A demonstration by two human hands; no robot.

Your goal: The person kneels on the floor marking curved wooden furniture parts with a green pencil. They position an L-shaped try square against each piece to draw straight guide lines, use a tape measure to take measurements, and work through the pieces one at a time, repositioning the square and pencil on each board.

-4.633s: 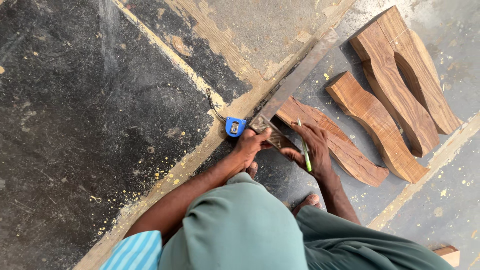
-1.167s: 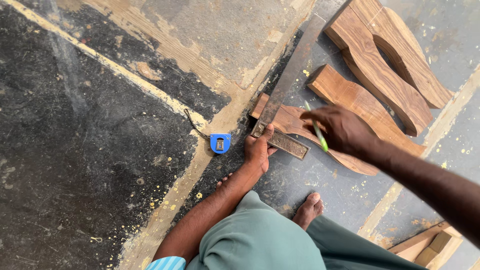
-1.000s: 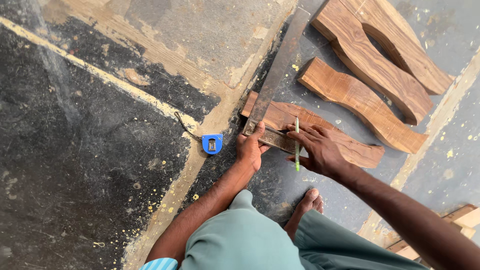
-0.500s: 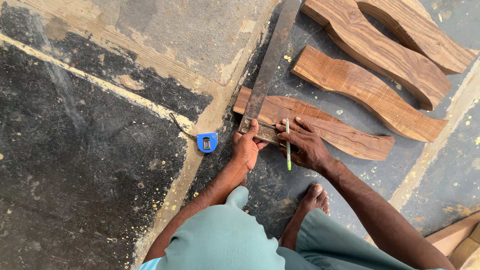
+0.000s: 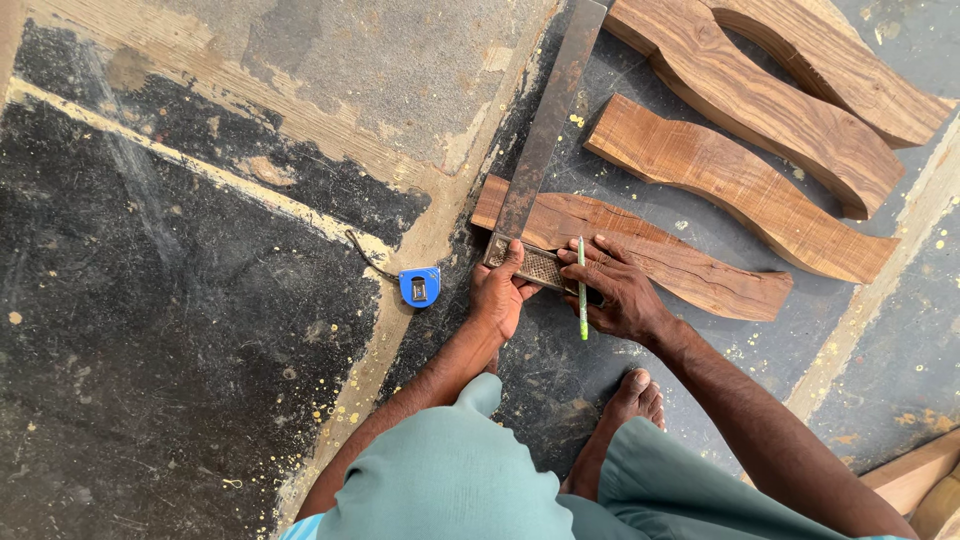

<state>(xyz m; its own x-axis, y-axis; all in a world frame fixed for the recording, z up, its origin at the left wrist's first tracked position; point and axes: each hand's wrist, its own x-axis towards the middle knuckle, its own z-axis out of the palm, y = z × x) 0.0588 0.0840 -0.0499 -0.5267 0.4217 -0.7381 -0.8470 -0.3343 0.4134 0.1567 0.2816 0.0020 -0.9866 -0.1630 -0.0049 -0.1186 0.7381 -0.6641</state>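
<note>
Try square [image 5: 540, 150] pinned at its stock by left hand [image 5: 500, 295], blade running up-right across curved board [image 5: 640, 250]; right hand [image 5: 615, 295] pinching green pencil [image 5: 581, 288] just beside.

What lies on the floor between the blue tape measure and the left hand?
Nothing: in the head view, only bare, dusty floor separates the blue tape measure from the left hand, which presses on the try square.

My hands cover try square stock [image 5: 540, 268]; blade [image 5: 550, 120] and top curved wood piece [image 5: 840, 70] cut off by frame edge.

Floor [image 5: 180, 330] open left, curved wood pcs [image 5: 740, 185] crowd right
</note>
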